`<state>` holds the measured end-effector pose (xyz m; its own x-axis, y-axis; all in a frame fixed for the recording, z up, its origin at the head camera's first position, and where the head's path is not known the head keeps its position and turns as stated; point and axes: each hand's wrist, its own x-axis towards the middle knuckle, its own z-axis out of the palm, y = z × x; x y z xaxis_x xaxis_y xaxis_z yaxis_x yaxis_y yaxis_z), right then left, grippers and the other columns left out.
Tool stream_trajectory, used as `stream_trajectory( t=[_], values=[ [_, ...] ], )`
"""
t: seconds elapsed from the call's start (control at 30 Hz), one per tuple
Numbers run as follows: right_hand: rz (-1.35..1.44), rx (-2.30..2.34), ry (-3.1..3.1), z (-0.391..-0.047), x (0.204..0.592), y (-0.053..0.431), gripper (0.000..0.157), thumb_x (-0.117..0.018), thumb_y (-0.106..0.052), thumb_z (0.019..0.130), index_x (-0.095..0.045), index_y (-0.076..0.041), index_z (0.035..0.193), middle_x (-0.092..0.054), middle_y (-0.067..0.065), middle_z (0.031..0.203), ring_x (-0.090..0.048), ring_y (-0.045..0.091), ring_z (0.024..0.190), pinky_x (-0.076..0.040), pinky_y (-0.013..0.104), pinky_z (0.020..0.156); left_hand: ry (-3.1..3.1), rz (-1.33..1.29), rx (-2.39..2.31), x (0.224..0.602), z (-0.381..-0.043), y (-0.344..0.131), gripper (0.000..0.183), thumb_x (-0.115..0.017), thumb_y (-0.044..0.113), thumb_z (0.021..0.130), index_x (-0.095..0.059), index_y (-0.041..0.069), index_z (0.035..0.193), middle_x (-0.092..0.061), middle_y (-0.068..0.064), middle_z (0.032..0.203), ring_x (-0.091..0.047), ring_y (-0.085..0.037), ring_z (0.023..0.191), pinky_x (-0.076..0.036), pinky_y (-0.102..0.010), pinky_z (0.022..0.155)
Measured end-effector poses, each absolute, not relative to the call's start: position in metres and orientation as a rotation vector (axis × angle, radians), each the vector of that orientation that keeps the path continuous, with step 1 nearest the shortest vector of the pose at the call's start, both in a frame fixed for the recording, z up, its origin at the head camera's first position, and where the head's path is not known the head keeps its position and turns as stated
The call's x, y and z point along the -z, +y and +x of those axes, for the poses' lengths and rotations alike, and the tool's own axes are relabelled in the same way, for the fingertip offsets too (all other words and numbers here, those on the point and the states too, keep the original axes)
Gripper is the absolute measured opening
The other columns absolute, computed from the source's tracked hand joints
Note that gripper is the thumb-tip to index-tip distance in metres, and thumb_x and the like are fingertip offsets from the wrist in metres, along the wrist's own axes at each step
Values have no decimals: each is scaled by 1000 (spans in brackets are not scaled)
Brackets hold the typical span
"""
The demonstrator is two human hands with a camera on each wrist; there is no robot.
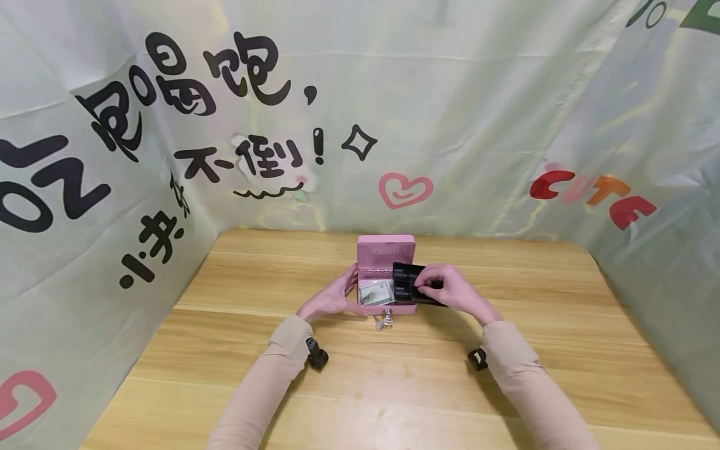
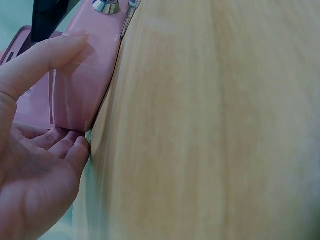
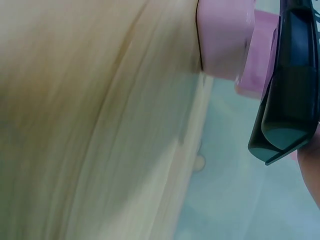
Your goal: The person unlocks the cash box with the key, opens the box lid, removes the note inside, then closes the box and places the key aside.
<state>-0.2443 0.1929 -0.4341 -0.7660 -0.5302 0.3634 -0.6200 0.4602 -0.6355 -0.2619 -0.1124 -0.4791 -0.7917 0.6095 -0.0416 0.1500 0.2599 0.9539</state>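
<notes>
A small pink cash box [image 1: 406, 309] stands on the table with its lid [image 1: 385, 240] raised at the back. My left hand [image 1: 333, 299] holds the box by its left end, thumb on the front face [image 2: 80, 100] and fingers at the side. A black compartment tray [image 1: 402, 289] tilts over the right part of the box, pinched between the thumb and fingers of my right hand [image 1: 452, 289]. In the right wrist view the tray [image 3: 292, 95] hides most of that hand. Banknotes [image 1: 377, 293] lie inside the box. Keys [image 1: 384, 323] hang from the front lock.
The wooden table [image 1: 382, 387] reaches out on both sides of the box. Behind it and at the sides hang pale printed cloth walls [image 1: 478, 125]. Each wrist wears a small black camera device, one on the left [image 1: 317, 356] and one on the right [image 1: 477, 359].
</notes>
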Motion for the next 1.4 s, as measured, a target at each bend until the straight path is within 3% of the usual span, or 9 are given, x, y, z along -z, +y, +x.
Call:
stream_trajectory(
  t=[0.23, 0.8, 0.93, 1.17, 1.4],
  values=[
    [980, -1152, -2573, -244, 437, 210, 13, -73, 8, 82, -76, -3, 87, -75, 10, 88, -60, -1, 79, -58, 21, 71, 2154, 691, -1529, 480, -262, -112, 125, -85, 1, 72, -1, 13, 163, -15, -14, 170, -16, -33, 157, -15, -49, 132],
    [834, -1110, -2727, -256, 448, 254, 12, -73, 10, 82, -75, 0, 88, -74, 15, 88, -61, 0, 77, -58, 19, 69, 2138, 725, -1540, 479, -262, -113, 126, -85, 1, 72, 1, 15, 163, -13, -13, 171, -15, -33, 158, -13, -49, 132],
    [795, -1098, -2804, -264, 453, 262, 9, -72, 11, 81, -74, 4, 88, -74, 18, 88, -64, 4, 76, -57, 18, 69, 2147, 741, -1536, 481, -263, -112, 125, -85, 1, 73, 0, 14, 163, -13, -13, 171, -16, -34, 157, -14, -49, 132],
    [746, -1070, -2901, -276, 454, 268, 8, -70, 10, 82, -72, 7, 89, -75, 20, 86, -73, 24, 80, -58, 16, 70, 2156, 716, -1525, 480, -262, -113, 126, -85, 2, 72, 1, 15, 163, -11, -11, 171, -15, -31, 158, -14, -46, 132],
    [716, -1030, -2946, -280, 453, 267, 6, -71, 7, 83, -73, 4, 88, -75, 19, 87, -72, 21, 78, -57, 17, 68, 2148, 723, -1533, 481, -263, -113, 124, -85, 3, 74, 0, 14, 163, -14, -13, 171, -16, -34, 158, -14, -50, 132]
  ],
)
